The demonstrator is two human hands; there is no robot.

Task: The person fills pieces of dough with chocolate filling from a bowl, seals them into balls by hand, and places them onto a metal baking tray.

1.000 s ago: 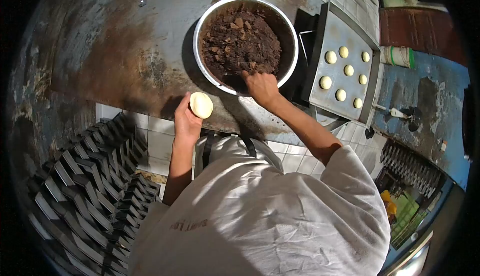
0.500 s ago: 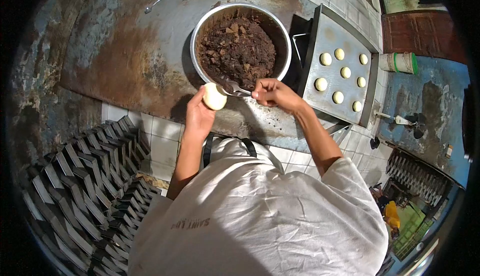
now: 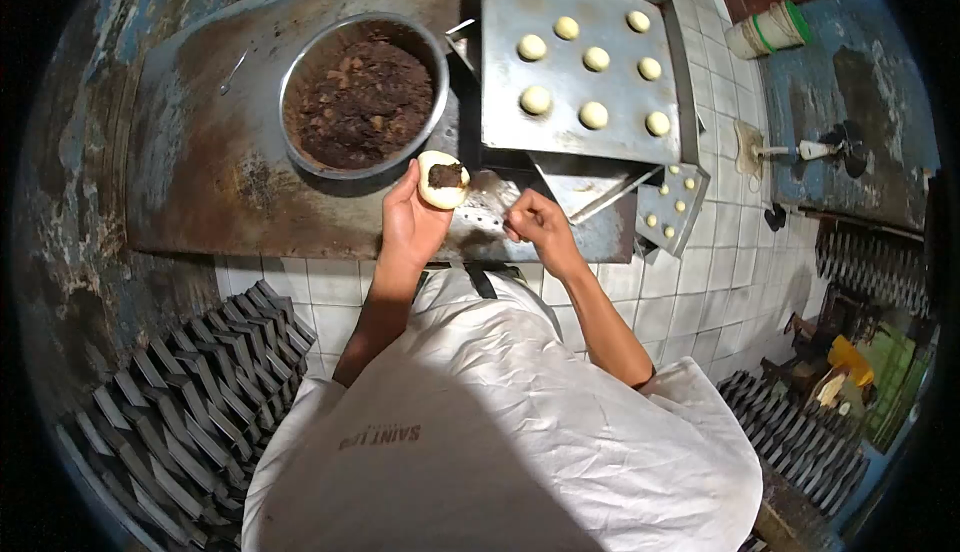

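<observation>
— What did you see nearest to you?

— The person's white smock, and in front of it the two bare hands over the near edge of the worn metal table (image 3: 200,202). The left hand (image 3: 412,220) was cupped, fingers curled up around a flattened round of dough (image 3: 441,180), which lay in the palm with a dab of dark filling (image 3: 446,174) sitting in its middle.

— And the other hand?

— The right hand (image 3: 532,224) hung just beside it, fingers drawn together. Whether it pinched a spoon or anything else I could not tell; nothing clear showed between the fingers.

— How would that dough handle, do you think?

— Soft and light, I judged, easy to dent or tear. It wanted support from underneath, as the palm gave it, with the fingers taking only the rim, well away from the wet filling.

— What lay beyond?

— Just past the left hand stood a steel bowl (image 3: 300,67) full of crumbly brown filling. To its right sat a baking tray (image 3: 500,82) with seven small dough balls (image 3: 533,100) spaced apart on it. A smaller tray (image 3: 672,210) with little pieces tilted below that. Farthest off, a green-banded tub (image 3: 766,30) stood on the tiles.
</observation>
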